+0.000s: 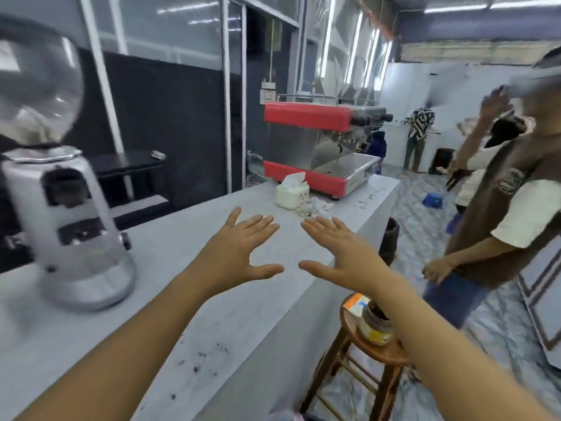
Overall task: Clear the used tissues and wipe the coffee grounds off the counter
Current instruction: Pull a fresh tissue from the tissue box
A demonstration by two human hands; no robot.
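Note:
My left hand [239, 250] and my right hand [343, 253] are stretched out side by side above the grey counter [188, 226], fingers spread and straight, holding nothing. Beyond them a heap of crumpled used tissues [314, 206] lies on the counter next to a white tissue box [292, 194]. Dark coffee grounds [203, 360] are scattered on the counter near its front edge, beneath my left forearm.
A silver coffee grinder [73, 226] stands on the counter at left. A red espresso machine [321, 150] sits at the far end. A wooden stool [373, 357] carrying a jar [375, 325] stands right of the counter. A person [498, 226] stands at right.

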